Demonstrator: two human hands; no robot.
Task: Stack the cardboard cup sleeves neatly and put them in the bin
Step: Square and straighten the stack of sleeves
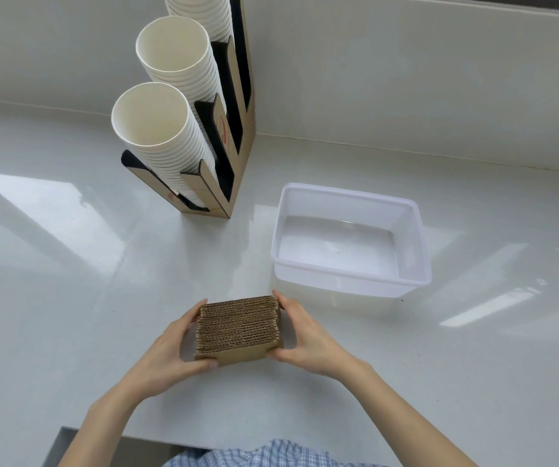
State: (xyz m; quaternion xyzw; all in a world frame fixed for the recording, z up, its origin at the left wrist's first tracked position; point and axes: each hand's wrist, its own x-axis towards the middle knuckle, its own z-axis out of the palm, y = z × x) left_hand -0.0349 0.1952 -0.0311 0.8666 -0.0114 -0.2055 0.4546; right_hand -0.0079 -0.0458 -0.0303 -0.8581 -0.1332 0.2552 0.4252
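A tight stack of brown corrugated cardboard cup sleeves (239, 326) stands on edge near the front of the white counter. My left hand (170, 352) presses its left side, thumb at the near corner. My right hand (305, 335) clamps the right side, fingers reaching the far corner. Both hands grip the stack between them. The clear plastic bin (419, 251) sits just behind and to the right of the stack, with nothing inside it.
A tall cardboard cup dispenser (237, 136) with stacks of white paper cups (157, 129) stands at the back left. The wall runs along the rear. The counter's front edge (109, 433) lies close to my body.
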